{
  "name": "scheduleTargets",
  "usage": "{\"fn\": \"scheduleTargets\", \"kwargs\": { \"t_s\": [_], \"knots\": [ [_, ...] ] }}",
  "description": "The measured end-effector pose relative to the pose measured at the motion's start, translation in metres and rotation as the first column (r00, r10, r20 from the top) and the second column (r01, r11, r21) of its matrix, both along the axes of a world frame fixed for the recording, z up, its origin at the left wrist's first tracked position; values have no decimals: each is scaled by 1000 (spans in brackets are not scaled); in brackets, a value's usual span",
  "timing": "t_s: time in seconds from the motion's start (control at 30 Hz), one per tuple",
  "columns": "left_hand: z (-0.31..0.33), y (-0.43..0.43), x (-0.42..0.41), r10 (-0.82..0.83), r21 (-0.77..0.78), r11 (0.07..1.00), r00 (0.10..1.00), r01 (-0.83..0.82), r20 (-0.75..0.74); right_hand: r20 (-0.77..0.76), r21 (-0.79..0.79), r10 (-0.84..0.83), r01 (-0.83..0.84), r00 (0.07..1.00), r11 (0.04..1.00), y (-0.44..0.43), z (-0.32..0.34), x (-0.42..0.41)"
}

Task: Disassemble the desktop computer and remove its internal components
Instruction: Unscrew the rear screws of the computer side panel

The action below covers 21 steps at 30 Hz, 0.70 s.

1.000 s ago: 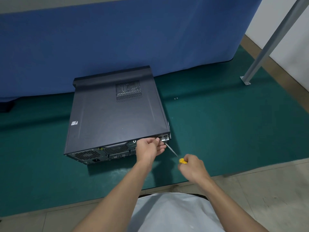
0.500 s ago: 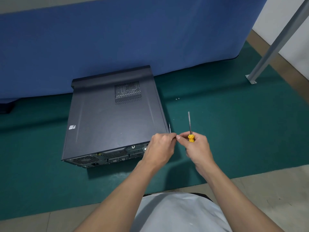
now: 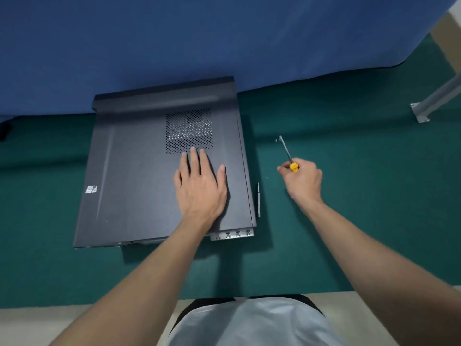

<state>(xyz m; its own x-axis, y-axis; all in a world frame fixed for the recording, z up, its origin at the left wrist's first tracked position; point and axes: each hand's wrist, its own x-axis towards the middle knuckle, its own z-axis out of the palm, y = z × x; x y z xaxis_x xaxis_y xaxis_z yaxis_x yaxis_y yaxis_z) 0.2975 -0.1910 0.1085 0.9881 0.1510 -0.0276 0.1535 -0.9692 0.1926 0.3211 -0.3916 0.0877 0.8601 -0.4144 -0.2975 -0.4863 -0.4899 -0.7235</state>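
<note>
On green felt mat [image 3: 349, 221], dark grey sheet-metal desktop computer case [image 3: 139, 176] lay flat, long axis running away from person, port edge nearest. Left hand [image 3: 199, 186] pressed flat on case's smooth painted side panel [image 3: 129, 196], fingers straight and spread, tips at near edge of perforated vent grille [image 3: 189, 131]. Right hand [image 3: 303, 181], right of case and apart, gripped yellow-handled steel screwdriver [image 3: 287, 152], shaft pointing away. Thin grey rod tool [image 3: 258, 199] lay just beside case's right edge. Left hand nearer; panel slide-off probably next, slick surface.
</note>
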Motion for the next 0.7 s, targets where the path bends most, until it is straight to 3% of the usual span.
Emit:
{"fn": "scheduleTargets", "kwargs": {
  "t_s": [0.37,0.7],
  "knots": [
    [-4,-2,4,34,32,999,999,-33,-35,-154,-219,112,-145,982,965,20,-69,125],
    [-4,-2,1,49,37,998,999,-49,-17,-211,-266,120,-175,970,948,27,-84,143]
  ]
}}
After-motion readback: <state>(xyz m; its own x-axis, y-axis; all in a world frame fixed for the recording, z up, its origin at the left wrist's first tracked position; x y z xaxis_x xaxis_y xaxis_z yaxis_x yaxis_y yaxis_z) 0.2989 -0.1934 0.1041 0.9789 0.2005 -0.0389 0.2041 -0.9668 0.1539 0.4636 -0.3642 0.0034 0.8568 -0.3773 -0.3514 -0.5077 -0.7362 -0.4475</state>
